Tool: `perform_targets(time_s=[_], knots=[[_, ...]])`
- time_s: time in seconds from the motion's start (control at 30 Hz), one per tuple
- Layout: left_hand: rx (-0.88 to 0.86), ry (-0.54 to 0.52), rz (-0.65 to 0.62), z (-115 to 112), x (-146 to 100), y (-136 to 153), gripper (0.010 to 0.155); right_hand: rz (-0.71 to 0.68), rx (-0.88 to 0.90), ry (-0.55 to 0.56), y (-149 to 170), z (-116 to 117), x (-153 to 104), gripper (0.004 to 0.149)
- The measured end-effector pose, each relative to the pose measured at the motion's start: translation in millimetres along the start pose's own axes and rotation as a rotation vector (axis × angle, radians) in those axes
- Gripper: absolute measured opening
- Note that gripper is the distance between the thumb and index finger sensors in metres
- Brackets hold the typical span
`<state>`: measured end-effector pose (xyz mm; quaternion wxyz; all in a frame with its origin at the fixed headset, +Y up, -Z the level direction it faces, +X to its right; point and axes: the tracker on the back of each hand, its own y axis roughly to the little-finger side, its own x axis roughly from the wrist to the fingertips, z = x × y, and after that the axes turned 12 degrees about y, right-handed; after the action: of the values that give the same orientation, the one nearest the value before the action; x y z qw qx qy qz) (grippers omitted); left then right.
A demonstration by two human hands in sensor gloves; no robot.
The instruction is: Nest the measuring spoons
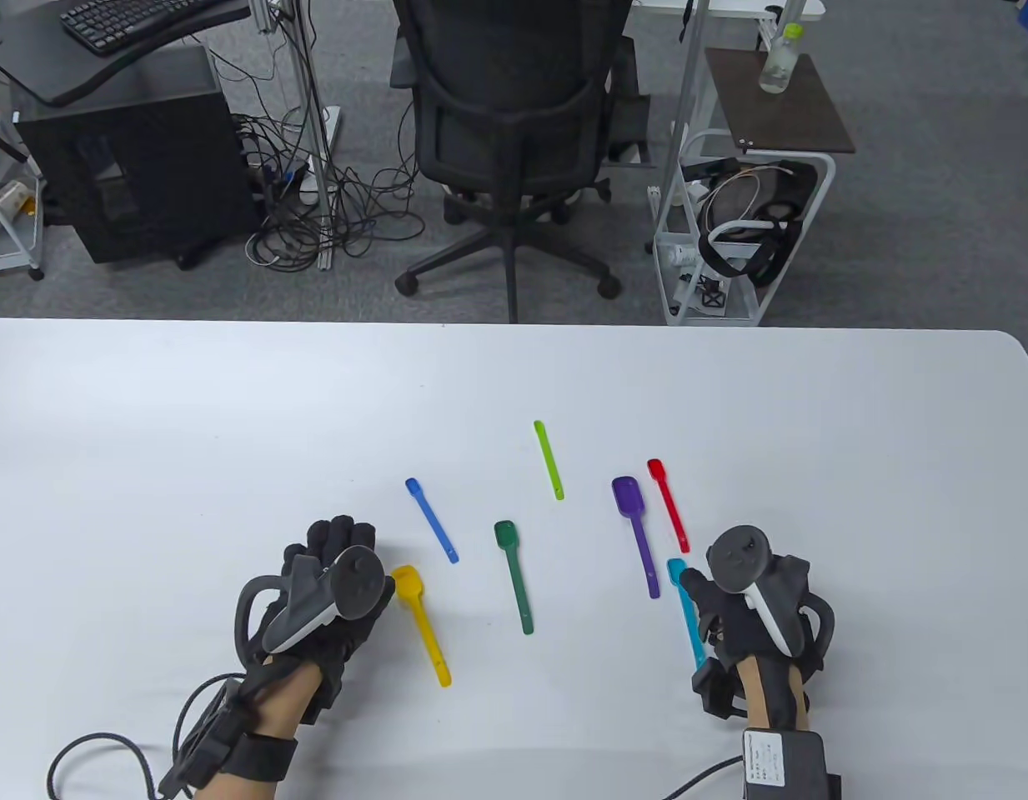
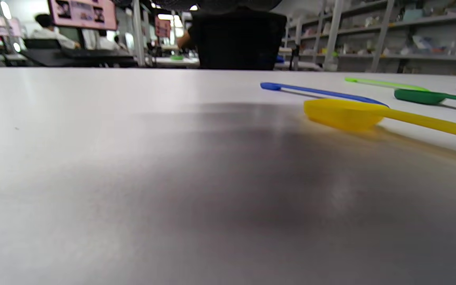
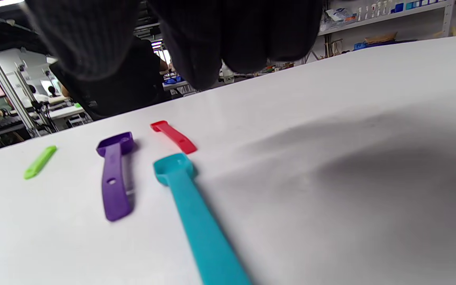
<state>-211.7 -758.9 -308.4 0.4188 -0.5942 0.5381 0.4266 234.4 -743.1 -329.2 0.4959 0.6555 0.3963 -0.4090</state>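
Both hands rest low on the white table [image 1: 147, 400] — left hand [image 1: 330, 583] just left of the yellow spoon [image 1: 420, 621], right hand [image 1: 751, 608] over the teal spoon [image 1: 689, 617]; whether either grips anything I cannot tell. Seven spoons lie apart around the dark green spoon [image 1: 514, 575] — nothing nested yet.
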Motion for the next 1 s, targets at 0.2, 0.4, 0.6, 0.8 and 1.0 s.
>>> perform_targets(time_s=[0.2, 0.4, 0.6, 0.8, 1.0], knots=[[-0.013, -0.104, 0.041, 6, -5, 5, 0.069, -0.047, -0.071, 0.036, -14, 3, -7, 0.055], [-0.052, -0.049, 0.063, 6, -6, 13, 0.075, -0.077, -0.302, 0.054, -50, 24, 8, 0.06], [-0.063, -0.019, 0.08, 5, -3, 19, 0.076, -0.021, -0.42, 0.015, -84, 39, 28, 0.065], [-0.059, 0.01, 0.085, 1, 1, 21, 0.076, 0.006, -0.476, -0.008, -99, 60, 34, 0.06], [-0.044, 0.025, 0.082, 1, 2, 18, 0.076, -0.003, -0.436, 0.021, -103, 58, 30, 0.042]])
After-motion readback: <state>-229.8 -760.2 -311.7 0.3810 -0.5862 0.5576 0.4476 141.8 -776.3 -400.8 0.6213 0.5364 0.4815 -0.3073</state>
